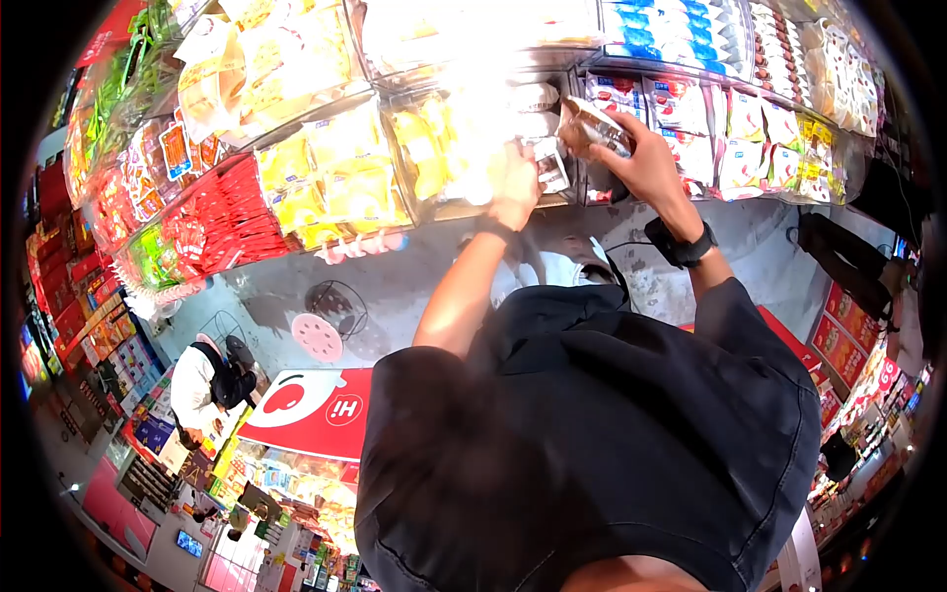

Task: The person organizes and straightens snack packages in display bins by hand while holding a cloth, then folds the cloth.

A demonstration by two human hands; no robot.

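My right hand, with a black watch on its wrist, grips a brown and silver snack packet above the front row of clear bins. Just to its left, my left hand reaches into a bin beside a small dark and white packet; glare washes out its fingers. Yellow packets fill the bin to the left of that hand. Right of my right hand lie red and white packets.
Red packets fill a bin at the left. A pink round stool stands on the floor behind. A person in white is at the lower left, near a red sign. Another person's dark-clothed legs show at the right.
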